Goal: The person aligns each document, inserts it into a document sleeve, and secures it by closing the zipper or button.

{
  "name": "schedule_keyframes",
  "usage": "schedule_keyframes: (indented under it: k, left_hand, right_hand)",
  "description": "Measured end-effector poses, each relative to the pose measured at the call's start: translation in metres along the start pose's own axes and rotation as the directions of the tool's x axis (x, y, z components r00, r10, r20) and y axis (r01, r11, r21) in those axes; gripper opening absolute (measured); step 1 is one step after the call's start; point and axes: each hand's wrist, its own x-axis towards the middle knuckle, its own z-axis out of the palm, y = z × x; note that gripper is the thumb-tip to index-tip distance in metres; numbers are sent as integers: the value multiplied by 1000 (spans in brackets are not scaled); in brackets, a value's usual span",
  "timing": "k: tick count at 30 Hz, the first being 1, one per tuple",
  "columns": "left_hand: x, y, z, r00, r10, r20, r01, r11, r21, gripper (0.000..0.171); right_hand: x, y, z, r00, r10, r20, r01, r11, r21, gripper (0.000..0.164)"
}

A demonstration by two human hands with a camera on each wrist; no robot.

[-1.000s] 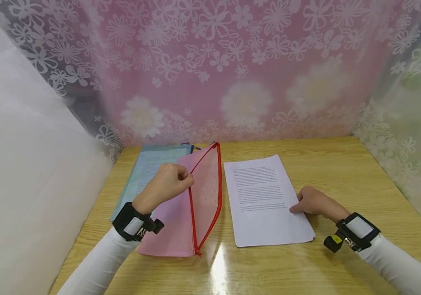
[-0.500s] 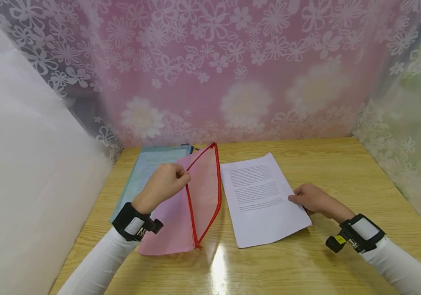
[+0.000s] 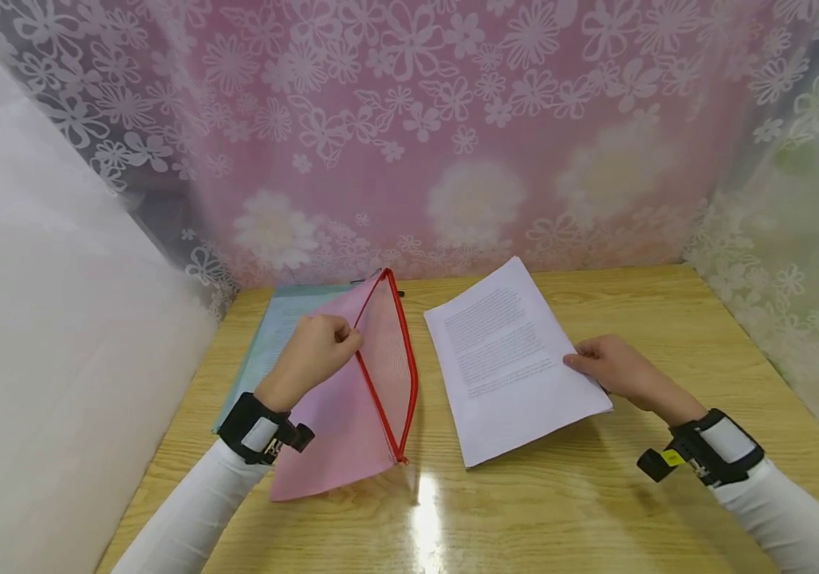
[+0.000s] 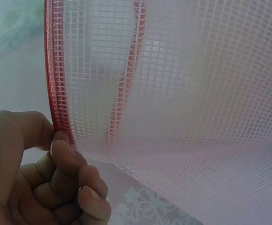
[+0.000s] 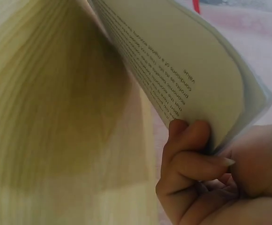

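Note:
My left hand (image 3: 317,351) pinches the upper edge of a pink mesh zipper pouch (image 3: 337,430) whose red-zipped mouth gapes to the right. In the left wrist view, thumb and forefinger grip the red zipper band (image 4: 56,93), and the white grid mesh (image 4: 168,93) spreads beside them. A stack of printed paper sheets (image 3: 502,367) is held at its right edge by my right hand (image 3: 617,368), tilted with that edge raised off the table. The right wrist view shows the fingers (image 5: 187,159) curled under the sheets (image 5: 182,56), which bow slightly; printed lines show on the underside.
Under and behind the pink pouch lies a light blue pouch (image 3: 265,335) with printed paper inside. The wooden table (image 3: 524,518) ends at a pink floral curtain (image 3: 481,143) at the back. A white sheet (image 3: 64,319) hangs at the left.
The right hand has lifted the paper stack's right edge and tilted it up off the table. The left hand has drawn the pouch's mouth slightly left and raised its front corner.

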Motion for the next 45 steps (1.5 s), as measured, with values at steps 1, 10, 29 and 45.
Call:
schedule_keyframes:
  k: [1,10,29,45]
  left_hand:
    - [0,-1,1,1000,4,0,-4,1000,-1,45]
    - [0,-2,4,1000,15,14,-15,1000,-8,44]
    - [-1,-2,11,999,16,35,-15,1000,-24,42]
    - [-3,13,14,998,50,42,-50,999,5,38]
  right_hand:
    - [-1,-2,-2,1000,-2,-4,2,1000,0,37]
    - [-7,-16,-21,1000,-10,12,9,993,121,42]
    - [-17,-48,-36,992,-67,107,39,969,242,45]
    - [-7,-54,-24,987,-101,126,65,964,258,42]
